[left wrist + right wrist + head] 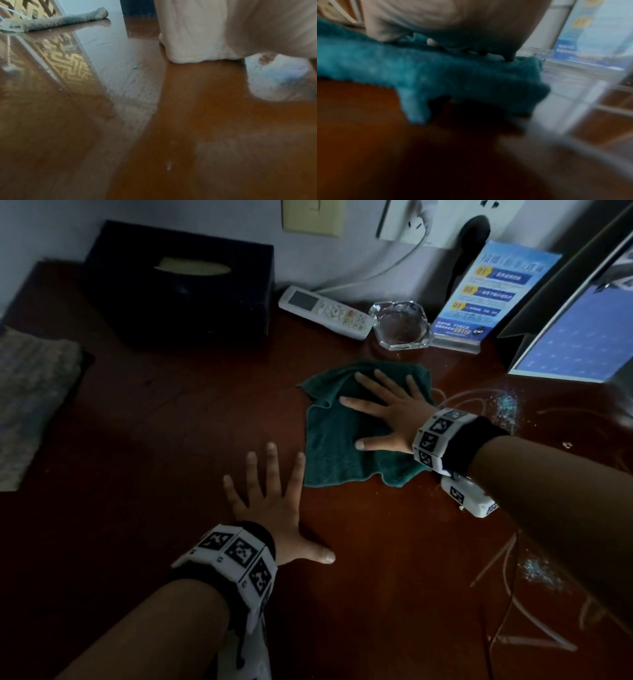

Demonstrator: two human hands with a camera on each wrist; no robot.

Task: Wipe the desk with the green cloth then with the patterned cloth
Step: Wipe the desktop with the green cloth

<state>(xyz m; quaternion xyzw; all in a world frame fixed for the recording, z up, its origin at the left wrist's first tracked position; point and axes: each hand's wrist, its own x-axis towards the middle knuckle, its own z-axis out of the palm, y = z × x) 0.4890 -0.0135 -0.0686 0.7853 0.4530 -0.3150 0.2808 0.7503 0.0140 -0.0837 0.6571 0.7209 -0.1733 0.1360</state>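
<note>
Bracing my left hand (274,505), fingers splayed flat, on the desk (171,440), I am pressing my right hand (387,412), fingers spread wide, onto the green cloth (335,446) to wipe.

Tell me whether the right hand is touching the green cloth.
Touching. The head view shows the right hand spread flat on the green cloth, fingers straight, pressing it onto the desk.
</note>
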